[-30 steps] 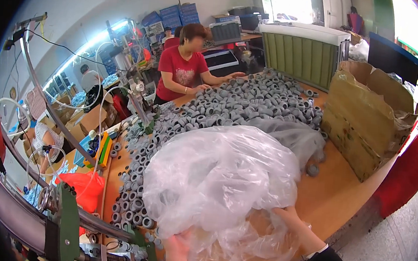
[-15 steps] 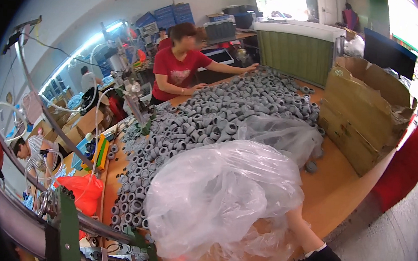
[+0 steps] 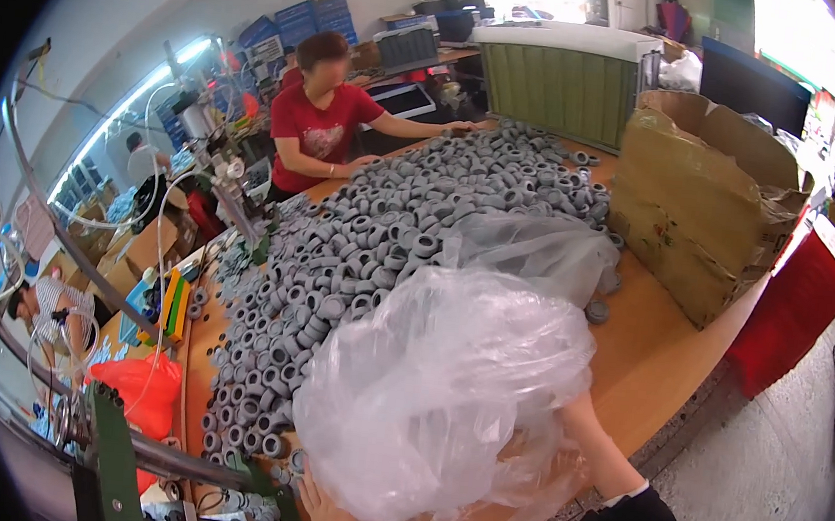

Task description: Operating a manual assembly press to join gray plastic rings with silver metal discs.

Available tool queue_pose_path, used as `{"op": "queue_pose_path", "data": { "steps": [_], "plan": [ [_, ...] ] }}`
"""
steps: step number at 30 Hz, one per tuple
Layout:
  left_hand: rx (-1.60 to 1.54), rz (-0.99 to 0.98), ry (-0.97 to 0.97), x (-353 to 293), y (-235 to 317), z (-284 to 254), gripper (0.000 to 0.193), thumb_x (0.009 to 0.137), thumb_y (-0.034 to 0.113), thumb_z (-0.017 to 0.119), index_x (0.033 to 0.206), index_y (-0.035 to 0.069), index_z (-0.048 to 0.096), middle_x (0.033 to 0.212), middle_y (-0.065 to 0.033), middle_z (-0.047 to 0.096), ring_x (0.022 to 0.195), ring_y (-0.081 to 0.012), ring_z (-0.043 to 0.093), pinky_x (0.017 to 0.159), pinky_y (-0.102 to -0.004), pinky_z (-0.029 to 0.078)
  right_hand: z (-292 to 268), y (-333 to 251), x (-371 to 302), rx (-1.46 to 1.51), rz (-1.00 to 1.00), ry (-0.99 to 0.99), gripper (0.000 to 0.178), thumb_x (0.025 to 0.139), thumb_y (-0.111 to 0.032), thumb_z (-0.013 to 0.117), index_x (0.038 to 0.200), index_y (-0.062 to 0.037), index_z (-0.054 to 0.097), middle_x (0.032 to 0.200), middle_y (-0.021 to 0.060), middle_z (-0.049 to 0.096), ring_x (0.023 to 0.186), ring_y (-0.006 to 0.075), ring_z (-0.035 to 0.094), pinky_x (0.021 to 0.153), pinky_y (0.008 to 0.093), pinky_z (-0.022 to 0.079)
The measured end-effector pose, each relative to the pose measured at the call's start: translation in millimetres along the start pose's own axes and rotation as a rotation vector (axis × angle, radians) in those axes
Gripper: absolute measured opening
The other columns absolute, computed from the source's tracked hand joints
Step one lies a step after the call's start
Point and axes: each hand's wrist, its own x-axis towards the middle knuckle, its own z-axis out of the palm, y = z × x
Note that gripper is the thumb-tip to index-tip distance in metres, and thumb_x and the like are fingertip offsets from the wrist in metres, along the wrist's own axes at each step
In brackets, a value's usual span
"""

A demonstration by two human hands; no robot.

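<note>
A large, crumpled clear plastic bag [image 3: 435, 393] billows in front of me above the near part of the table. My left hand [image 3: 337, 519] is at its lower left edge, with the fingers against the film, gripping it. On the other side my right hand [image 3: 579, 412] reaches into the folds of the bag; the film hides its fingers. Just beyond the bag spreads a wide heap of grey ring-shaped parts [image 3: 380, 227]. A second piece of clear plastic film [image 3: 539, 252] lies on the heap's right side.
A person in a red shirt [image 3: 320, 126] reaches over the heap's far side. A torn cardboard box [image 3: 684, 206] stands on the table [image 3: 647, 383] at right. Machine framework [image 3: 117, 463], a red plastic bag [image 3: 144, 390] and a yellow-green bin [image 3: 174, 307] are at left.
My left hand has come further into sight at the bag's lower left edge. The bag's top has shifted slightly, and the whole view has swung a little to the right.
</note>
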Motion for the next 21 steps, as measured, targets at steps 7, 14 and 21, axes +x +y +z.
{"op": "queue_pose_path", "data": {
  "steps": [7, 14, 21],
  "plan": [
    [-0.263, -0.168, 0.027, 52, 21, 35, 0.059, 0.062, 0.029, 0.078, 0.111, 0.004, 0.057, 0.113, -0.0169, 0.058, 0.106, -0.0352, 0.054, 0.095, -0.0411, 0.041, -15, -41, 9, -0.286, -0.471, 0.191, 0.091, 0.061, -0.038, 0.077, 0.134, -0.0042, 0.036, 0.139, 0.0149, 0.036, 0.135, 0.0324, 0.018, 0.111, 0.0468, 0.001],
    [-0.382, -0.166, 0.507, 138, -14, 46, 0.073, 0.074, 0.006, 0.064, 0.136, -0.006, 0.028, 0.138, -0.0278, 0.029, 0.132, -0.0412, 0.025, 0.105, -0.0489, 0.029, -20, -95, 96, 0.088, -0.121, 0.104, 0.049, 0.078, -0.029, 0.062, 0.118, -0.0019, 0.054, 0.111, 0.0200, 0.058, 0.109, 0.0269, 0.053, 0.097, 0.0407, 0.040],
    [-0.181, -0.036, 0.968, 121, 8, 23, 0.078, 0.074, 0.008, 0.067, 0.141, 0.011, 0.026, 0.147, -0.0214, 0.003, 0.132, -0.0507, 0.015, 0.106, -0.0558, 0.024, -52, -135, 134, 0.512, 0.161, -0.365, 0.033, 0.083, -0.023, 0.054, 0.107, -0.0017, 0.061, 0.098, 0.0159, 0.064, 0.089, 0.0259, 0.063, 0.082, 0.0377, 0.050]
  ]
}}
